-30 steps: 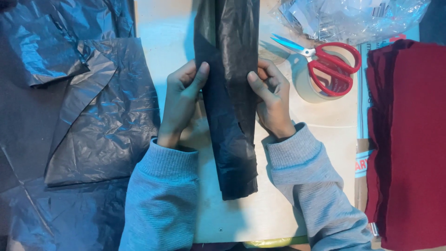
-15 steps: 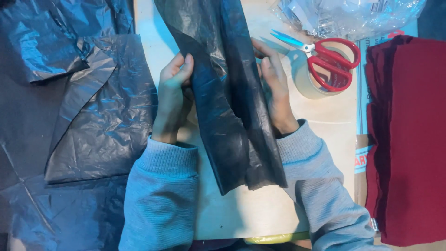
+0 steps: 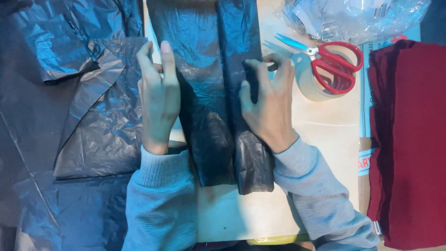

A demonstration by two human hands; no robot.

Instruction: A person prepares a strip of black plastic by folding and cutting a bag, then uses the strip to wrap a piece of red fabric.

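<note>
One head-worn camera looks straight down, close, at the pale counter (image 3: 320,139); forearms enter from the frame's bottom.

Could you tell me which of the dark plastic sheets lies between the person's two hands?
The folded black plastic strip at centre; the other dark sheets lie spread flat, left of the left hand.
</note>
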